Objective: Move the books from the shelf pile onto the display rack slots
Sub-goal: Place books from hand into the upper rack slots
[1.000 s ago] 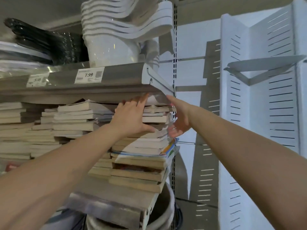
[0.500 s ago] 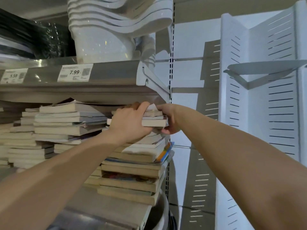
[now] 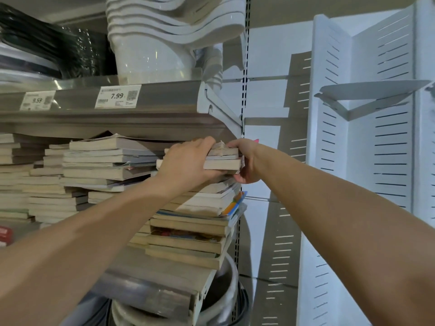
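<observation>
Both the left hand (image 3: 188, 164) and right hand (image 3: 246, 161) grip the top books (image 3: 222, 164) of the shelf pile (image 3: 188, 231) — one at each end. Better to keep them level, sliding out low, toward the display rack (image 3: 388, 147) right of the pile.

book piles (image 3: 113, 170) left, display rack (image 3: 376, 137) right

Yellowed books (image 3: 222, 164) flat atop pile (image 3: 188, 231) (gripped)

I'm in soft light from my right: glare on the white tubs (image 3: 153, 60), grey shadow beside the rack (image 3: 388, 161), edges bowing.
</observation>
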